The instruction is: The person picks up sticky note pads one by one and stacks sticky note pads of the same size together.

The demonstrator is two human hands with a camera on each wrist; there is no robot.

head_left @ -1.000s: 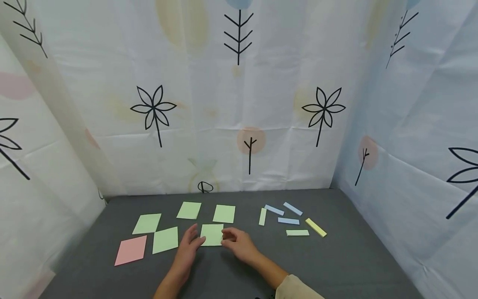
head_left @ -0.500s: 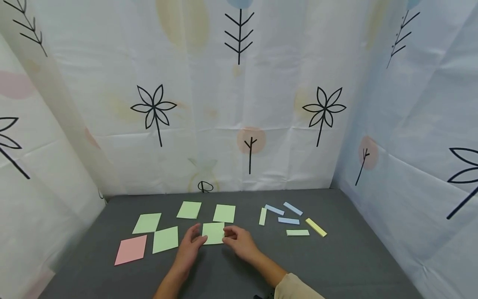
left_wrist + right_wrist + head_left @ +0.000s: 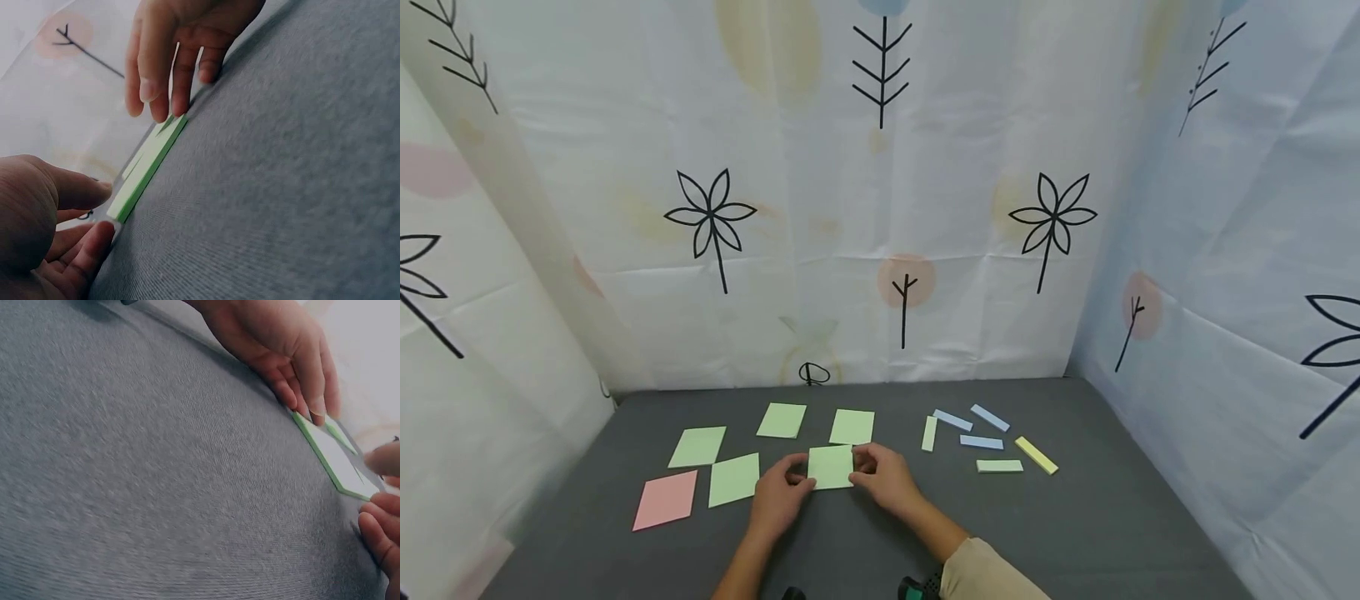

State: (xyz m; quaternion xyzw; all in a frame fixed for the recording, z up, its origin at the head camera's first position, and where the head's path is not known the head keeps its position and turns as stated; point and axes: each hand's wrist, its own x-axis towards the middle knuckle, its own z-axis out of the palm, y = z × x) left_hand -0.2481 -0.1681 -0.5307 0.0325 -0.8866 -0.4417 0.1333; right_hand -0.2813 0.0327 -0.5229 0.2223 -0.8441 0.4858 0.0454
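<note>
A light green square sticky-note pad point(image 3: 831, 467) lies on the grey table between both hands. My left hand point(image 3: 777, 497) is at its left edge, thumb and fingers spread beside it. At the right edge, my right hand point(image 3: 886, 480) has its fingertips close to or touching the side. In the left wrist view, the pad point(image 3: 149, 172) shows a thick edge, with the left hand point(image 3: 31, 219) at its near end and the right hand point(image 3: 187, 44) at its far end. The right wrist view has the pad point(image 3: 337, 459) between both hands' fingertips.
Several other green square pads point(image 3: 734, 481) and a pink square pad point(image 3: 666, 501) lie to the left and behind. On the right are narrow strips: blue point(image 3: 981, 442), green point(image 3: 999, 467) and yellow point(image 3: 1037, 456). A patterned cloth point(image 3: 805, 300) hangs around the table point(image 3: 1075, 533).
The green pad between the hands has shifted slightly right and away from me. Both hands have moved with it, and their fingers have come closer to its edges.
</note>
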